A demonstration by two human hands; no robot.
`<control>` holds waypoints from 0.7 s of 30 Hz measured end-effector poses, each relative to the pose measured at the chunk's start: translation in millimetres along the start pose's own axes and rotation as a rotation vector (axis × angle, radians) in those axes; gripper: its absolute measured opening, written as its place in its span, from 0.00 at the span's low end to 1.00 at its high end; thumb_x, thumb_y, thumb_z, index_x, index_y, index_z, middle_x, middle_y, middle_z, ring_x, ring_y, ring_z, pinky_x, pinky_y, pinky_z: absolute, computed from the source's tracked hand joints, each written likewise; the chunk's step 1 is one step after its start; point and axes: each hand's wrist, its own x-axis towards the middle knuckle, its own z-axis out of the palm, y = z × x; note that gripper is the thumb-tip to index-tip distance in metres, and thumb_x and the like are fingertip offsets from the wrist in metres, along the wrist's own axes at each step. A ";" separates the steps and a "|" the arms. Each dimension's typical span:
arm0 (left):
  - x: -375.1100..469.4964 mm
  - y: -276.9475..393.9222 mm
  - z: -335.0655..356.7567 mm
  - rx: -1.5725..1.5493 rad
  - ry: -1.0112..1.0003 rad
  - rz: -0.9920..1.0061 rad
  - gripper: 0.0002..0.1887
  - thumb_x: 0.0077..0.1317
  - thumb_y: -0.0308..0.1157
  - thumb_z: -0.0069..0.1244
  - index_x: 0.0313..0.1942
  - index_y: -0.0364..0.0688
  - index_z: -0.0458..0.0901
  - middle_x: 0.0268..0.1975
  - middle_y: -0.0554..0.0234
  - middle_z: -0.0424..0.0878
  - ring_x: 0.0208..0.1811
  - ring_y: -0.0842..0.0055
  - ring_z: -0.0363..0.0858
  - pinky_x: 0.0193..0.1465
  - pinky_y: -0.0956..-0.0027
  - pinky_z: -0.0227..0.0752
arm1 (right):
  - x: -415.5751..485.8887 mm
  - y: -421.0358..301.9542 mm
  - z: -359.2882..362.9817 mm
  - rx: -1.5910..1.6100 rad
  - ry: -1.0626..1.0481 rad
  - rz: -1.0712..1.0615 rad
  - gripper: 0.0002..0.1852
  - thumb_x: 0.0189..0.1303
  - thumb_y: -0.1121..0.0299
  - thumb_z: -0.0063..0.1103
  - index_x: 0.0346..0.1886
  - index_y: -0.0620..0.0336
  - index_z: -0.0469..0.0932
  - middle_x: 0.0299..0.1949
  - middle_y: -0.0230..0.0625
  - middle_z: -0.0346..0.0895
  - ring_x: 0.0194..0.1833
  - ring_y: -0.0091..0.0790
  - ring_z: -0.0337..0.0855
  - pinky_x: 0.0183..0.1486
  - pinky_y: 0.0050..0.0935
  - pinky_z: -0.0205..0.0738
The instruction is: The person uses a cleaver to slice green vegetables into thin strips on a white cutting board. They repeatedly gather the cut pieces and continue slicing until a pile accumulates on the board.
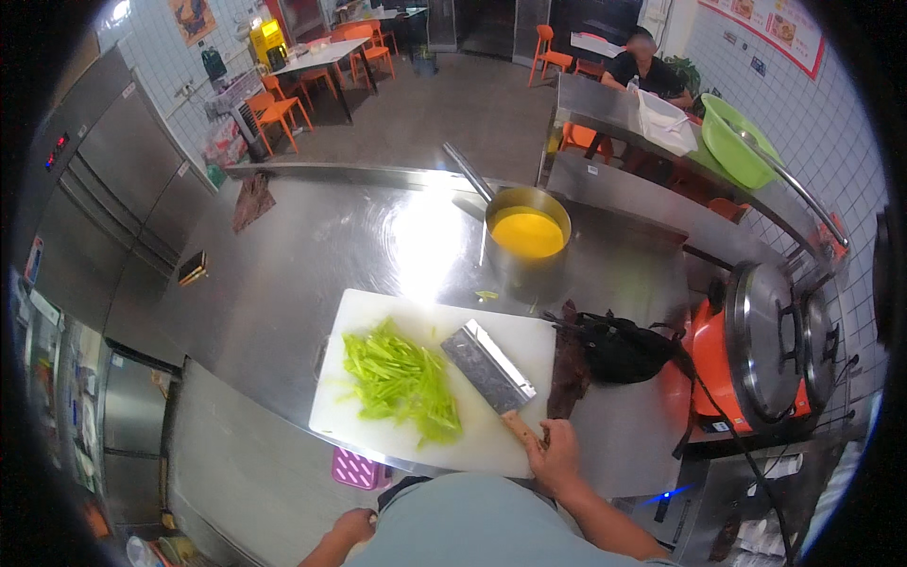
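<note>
My right hand (558, 457) grips the wooden handle of a cleaver (489, 368). Its broad blade lies flat over a white cutting board (496, 446), with the bright edge towards the upper right. To the left of the blade, a loose pile of sliced light-green vegetable strips (400, 379) covers much of the board. My left hand (354, 528) hangs low beside my body, off the counter, its fingers curled; whether it holds anything is unclear. Beyond the board, a long-handled metal pot (528, 230) with orange-yellow liquid stands on the steel counter (305, 248).
Right of the board lie a brown cloth (567, 368) and a black bag (623, 347), beside a large orange lidded cooker (751, 347). A phone (192, 268) and another brown cloth (254, 203) rest at left. A pink basket (358, 469) sits below the counter's edge. A person (648, 71) sits beyond.
</note>
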 end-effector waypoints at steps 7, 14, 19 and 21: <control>40.7 -49.0 57.8 -0.519 0.110 -0.016 0.31 0.75 0.53 0.53 0.63 0.34 0.85 0.60 0.39 0.90 0.63 0.45 0.88 0.67 0.50 0.80 | -2.3 -28.2 -2.6 0.070 0.138 0.034 0.21 0.65 0.67 0.73 0.57 0.66 0.79 0.52 0.50 0.78 0.48 0.53 0.83 0.52 0.47 0.80; 27.6 2.2 -1.8 -0.647 0.100 0.003 0.30 0.75 0.52 0.54 0.63 0.34 0.85 0.60 0.39 0.91 0.62 0.46 0.88 0.67 0.50 0.80 | -21.9 -18.0 -17.3 0.027 -0.079 0.355 0.17 0.68 0.62 0.73 0.52 0.63 0.84 0.40 0.47 0.88 0.42 0.50 0.91 0.48 0.47 0.84; 22.8 17.1 -17.1 -0.665 0.106 0.030 0.30 0.75 0.51 0.54 0.63 0.34 0.85 0.60 0.40 0.91 0.62 0.47 0.88 0.66 0.51 0.80 | -48.3 -11.3 -12.1 0.019 -0.140 0.434 0.15 0.70 0.60 0.72 0.47 0.63 0.87 0.33 0.43 0.89 0.35 0.40 0.90 0.42 0.39 0.83; 20.4 16.6 -17.1 -0.671 0.107 0.035 0.30 0.75 0.51 0.54 0.63 0.34 0.85 0.59 0.40 0.91 0.61 0.47 0.89 0.66 0.51 0.80 | -55.2 -6.5 -5.9 0.020 -0.153 0.404 0.16 0.70 0.58 0.72 0.45 0.63 0.87 0.34 0.45 0.89 0.36 0.43 0.91 0.42 0.41 0.84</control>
